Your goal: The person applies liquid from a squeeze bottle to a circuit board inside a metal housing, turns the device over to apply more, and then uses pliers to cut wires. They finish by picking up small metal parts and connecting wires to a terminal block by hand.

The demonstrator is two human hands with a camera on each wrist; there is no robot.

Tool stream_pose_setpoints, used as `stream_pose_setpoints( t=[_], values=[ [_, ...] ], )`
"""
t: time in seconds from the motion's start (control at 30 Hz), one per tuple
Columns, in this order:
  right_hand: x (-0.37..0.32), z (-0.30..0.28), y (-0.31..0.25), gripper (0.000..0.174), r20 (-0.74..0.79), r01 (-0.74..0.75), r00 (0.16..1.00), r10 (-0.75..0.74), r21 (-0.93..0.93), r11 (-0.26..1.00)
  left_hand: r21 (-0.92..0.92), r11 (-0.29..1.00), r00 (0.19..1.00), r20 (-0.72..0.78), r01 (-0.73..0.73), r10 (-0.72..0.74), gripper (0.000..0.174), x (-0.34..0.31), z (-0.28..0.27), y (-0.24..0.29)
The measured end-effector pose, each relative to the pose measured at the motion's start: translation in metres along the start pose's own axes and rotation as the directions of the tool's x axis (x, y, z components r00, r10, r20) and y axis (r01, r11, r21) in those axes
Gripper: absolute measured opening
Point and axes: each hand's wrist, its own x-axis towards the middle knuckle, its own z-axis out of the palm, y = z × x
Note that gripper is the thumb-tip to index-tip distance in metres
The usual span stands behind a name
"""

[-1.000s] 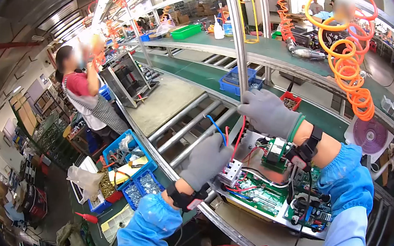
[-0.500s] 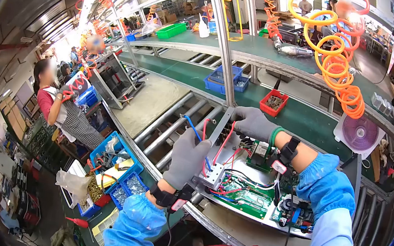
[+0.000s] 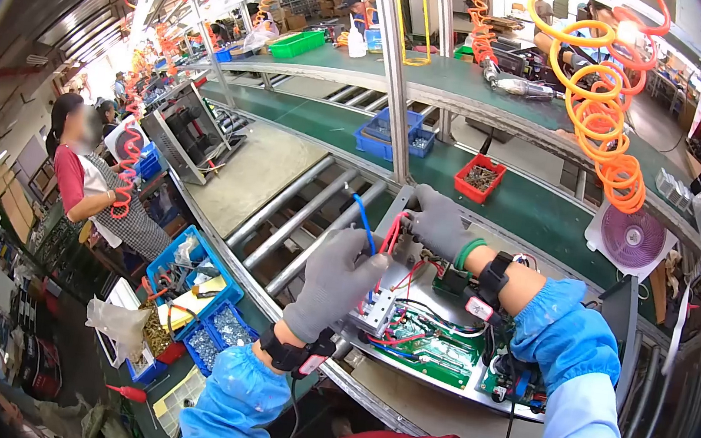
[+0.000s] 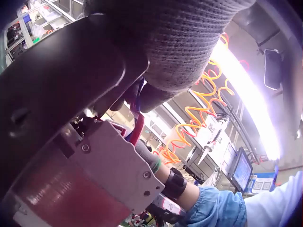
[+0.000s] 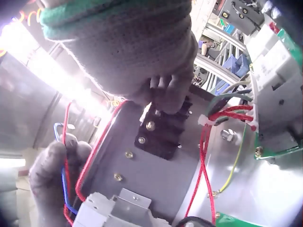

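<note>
Red wires [image 3: 392, 229] drawn together mid-frame. Left hand [image 3: 333, 278] pinches blue wire [image 3: 363, 216]; right hand [image 3: 440, 224], right of centre, can't tell its grip. Best keep wires untwisted

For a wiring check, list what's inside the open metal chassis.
A green circuit board, a pale terminal block and red wires show. The right hand covers part of a dark patch; what's beneath can't be seen.

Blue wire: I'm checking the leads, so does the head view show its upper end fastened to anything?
No, the blue wire extends above the left hand and its upper end stands loose in the air.
</note>
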Motion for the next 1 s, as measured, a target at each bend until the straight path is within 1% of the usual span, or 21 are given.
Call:
stream_pose_setpoints(
  t=[0.03, 0.13, 0.17, 0.23, 0.33, 0.37, 0.4, 0.47, 0.5, 0.53, 0.57, 0.67, 0.7, 0.77, 0.8, 0.87, 0.9, 1.0],
  values=[
    [0.000, -0.003, -0.002, 0.030, 0.013, 0.036, 0.999, -0.036, -0.046, 0.998, 0.084, 0.996, 0.999, -0.015, -0.039, 0.040, 0.027, 0.000, 0.002, 0.001],
    [-0.004, -0.024, -0.012, 0.026, 0.161, 0.026, 0.987, -0.029, 0.020, 0.999, 0.109, 0.994, 0.999, -0.031, -0.033, 0.037, 0.022, -0.002, 0.004, 0.004],
    [-0.002, -0.030, -0.012, 0.026, 0.104, 0.088, 0.991, -0.082, -0.060, 0.994, 0.078, 0.997, 0.999, -0.041, -0.010, 0.013, 0.022, -0.002, 0.005, 0.003],
    [-0.002, -0.040, -0.012, 0.026, 0.005, 0.187, 0.982, -0.191, -0.224, 0.957, 0.086, 0.996, 0.999, -0.042, -0.019, 0.023, 0.023, -0.002, 0.003, 0.004],
    [-0.019, -0.065, -0.045, 0.028, 0.125, 0.173, 0.976, -0.180, 0.065, 0.983, 0.068, 0.997, 0.998, -0.043, -0.032, 0.035, 0.023, -0.002, 0.003, 0.003],
    [-0.019, -0.066, -0.051, 0.030, 0.115, 0.171, 0.975, -0.190, 0.150, 0.974, 0.057, 0.998, 0.998, -0.043, -0.033, 0.035, 0.024, -0.002, 0.003, 0.002],
    [-0.025, -0.072, -0.059, 0.030, 0.117, 0.153, 0.979, -0.165, 0.111, 0.982, 0.022, 1.000, 1.000, -0.022, -0.006, 0.006, 0.024, -0.002, 0.003, -0.001],
    [-0.033, -0.073, -0.073, 0.036, 0.094, 0.290, 0.952, -0.290, 0.020, 0.957, 0.028, 0.998, 0.997, -0.035, -0.061, 0.062, 0.023, -0.002, 0.004, 0.002],
    [-0.035, -0.070, -0.077, 0.036, 0.081, 0.420, 0.907, -0.413, -0.110, 0.901, 0.064, 0.995, 0.997, -0.020, -0.074, 0.076, 0.024, -0.001, 0.003, 0.003],
    [-0.037, -0.065, -0.081, 0.036, 0.085, 0.532, 0.845, -0.529, -0.237, 0.813, 0.100, 0.991, 0.996, -0.003, -0.087, 0.088, 0.024, 0.000, 0.002, 0.004],
    [-0.039, -0.061, -0.084, 0.037, 0.105, 0.624, 0.766, -0.634, -0.358, 0.695, 0.138, 0.985, 0.995, 0.013, -0.102, 0.101, 0.025, -0.001, 0.002, 0.004],
    [-0.031, -0.052, -0.083, 0.037, 0.247, 0.761, 0.584, -0.773, -0.498, 0.416, 0.126, 0.976, 0.984, 0.011, -0.179, 0.179, 0.025, -0.001, 0.002, 0.005],
    [-0.033, -0.054, -0.083, 0.035, 0.267, 0.740, 0.573, -0.775, -0.574, 0.350, 0.090, 0.988, 0.992, 0.021, -0.128, 0.127, 0.027, -0.002, 0.001, 0.006],
    [-0.037, -0.062, -0.078, 0.033, 0.287, 0.696, 0.628, -0.724, -0.623, 0.357, 0.016, 0.999, 0.998, 0.049, -0.028, 0.027, 0.031, -0.005, -0.001, 0.009],
    [-0.041, -0.067, -0.073, 0.031, 0.300, 0.674, 0.655, -0.694, -0.646, 0.357, -0.055, 0.998, 0.997, 0.069, 0.026, -0.022, 0.031, -0.004, 0.000, 0.007],
    [-0.044, -0.063, -0.049, 0.026, 0.239, 0.606, 0.768, -0.594, -0.571, 0.554, -0.195, 0.970, 0.985, 0.119, 0.146, -0.124, 0.033, -0.004, 0.003, 0.002],
    [-0.042, -0.059, -0.036, 0.023, 0.216, 0.559, 0.817, -0.535, -0.524, 0.643, -0.207, 0.965, 0.983, 0.119, 0.164, -0.141, 0.030, -0.004, 0.005, 0.001],
    [-0.037, -0.050, -0.015, 0.019, 0.206, 0.405, 0.911, -0.357, -0.288, 0.868, -0.201, 0.970, 0.989, -0.015, 0.140, -0.145, 0.026, -0.005, 0.007, -0.005]
  ],
)
